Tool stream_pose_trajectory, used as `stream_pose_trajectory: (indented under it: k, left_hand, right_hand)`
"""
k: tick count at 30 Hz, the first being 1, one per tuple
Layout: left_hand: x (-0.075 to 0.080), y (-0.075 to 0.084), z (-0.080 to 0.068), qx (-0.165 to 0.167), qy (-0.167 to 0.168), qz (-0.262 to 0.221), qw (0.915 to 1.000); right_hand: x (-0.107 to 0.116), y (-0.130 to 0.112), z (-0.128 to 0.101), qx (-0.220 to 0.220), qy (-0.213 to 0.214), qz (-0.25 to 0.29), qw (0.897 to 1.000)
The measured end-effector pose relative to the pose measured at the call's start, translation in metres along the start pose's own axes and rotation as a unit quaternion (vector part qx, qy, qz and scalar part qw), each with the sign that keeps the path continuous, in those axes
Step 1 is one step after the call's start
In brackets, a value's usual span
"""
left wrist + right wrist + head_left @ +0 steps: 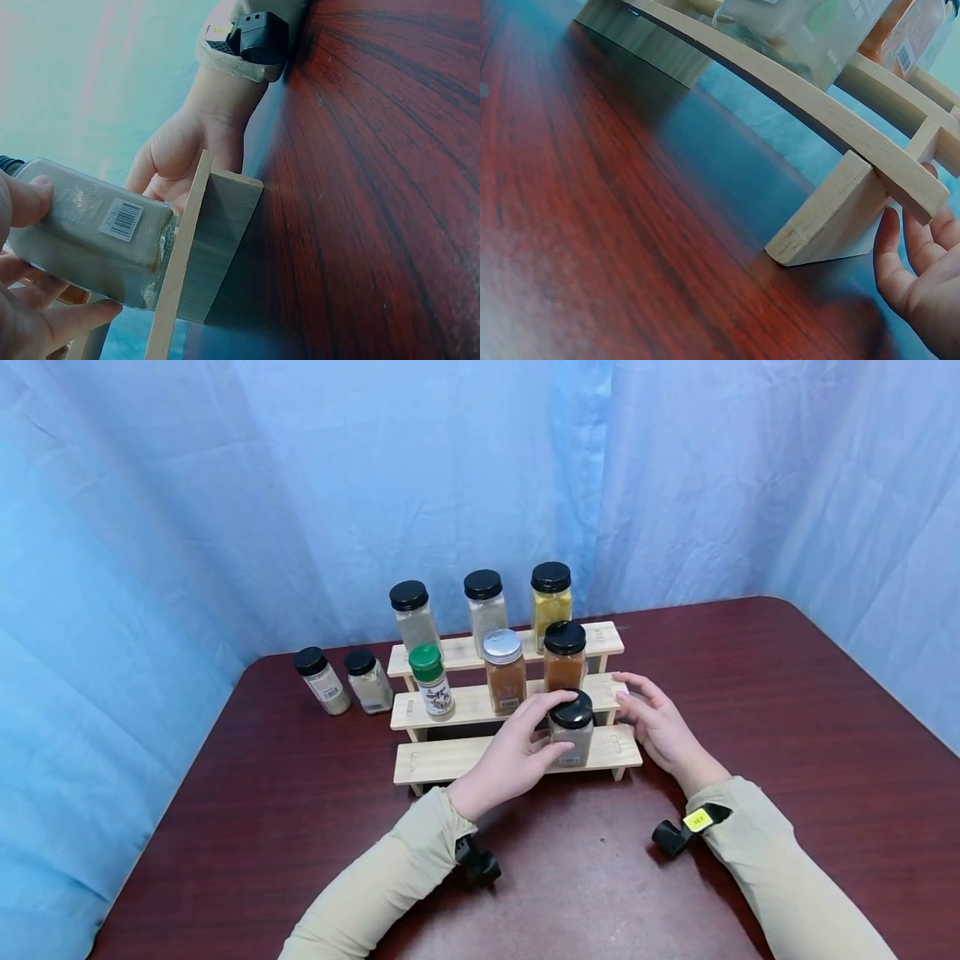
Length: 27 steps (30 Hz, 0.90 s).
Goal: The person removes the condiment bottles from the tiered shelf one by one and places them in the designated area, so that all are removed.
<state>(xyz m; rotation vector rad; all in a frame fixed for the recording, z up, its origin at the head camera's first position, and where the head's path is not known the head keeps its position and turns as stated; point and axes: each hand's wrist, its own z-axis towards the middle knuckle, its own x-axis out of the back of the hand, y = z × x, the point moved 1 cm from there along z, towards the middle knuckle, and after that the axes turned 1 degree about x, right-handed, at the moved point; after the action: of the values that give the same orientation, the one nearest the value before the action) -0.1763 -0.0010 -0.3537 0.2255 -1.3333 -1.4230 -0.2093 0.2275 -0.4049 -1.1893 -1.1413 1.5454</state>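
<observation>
- Left hand (513, 756) is pinching the grey jar (574, 750) between thumb and fingers, just below its black lid.
- Grey jar is sitting roughly upright on the bottom tier of the wooden rack (442, 760), toward the right end.
- Right hand (663, 727) is holding its fingers loosely bent at the rack's right end, by the middle tier; can't tell how firm the contact is.
- Middle tier is carrying, left to right, a green-capped bottle (437, 695), a silver-lidded jar (506, 685) and an orange-brown jar (564, 670).
- Top tier is carrying two pale jars (489, 617) and a yellow jar (552, 608).
- Two black-capped containers (371, 687) are standing on the bench (562, 877), left of the rack.
</observation>
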Motion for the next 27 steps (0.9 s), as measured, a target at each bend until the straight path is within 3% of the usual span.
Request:
stream_pose_trajectory:
  k: [9,18,27]
  left_hand:
    - [0.006,0.006,-0.012,-0.040,0.012,0.020,0.9989]
    - [0.011,0.011,-0.028,0.000,0.020,-0.034,0.9992]
    - [0.028,0.010,-0.051,-0.021,0.028,-0.023,0.9991]
  right_hand:
    - [0.000,0.000,0.000,0.002,0.002,-0.011,1.000]
    - [0.001,0.001,-0.001,-0.001,0.003,-0.006,1.000]
    - [0.002,0.002,0.000,0.003,0.002,0.000,1.000]
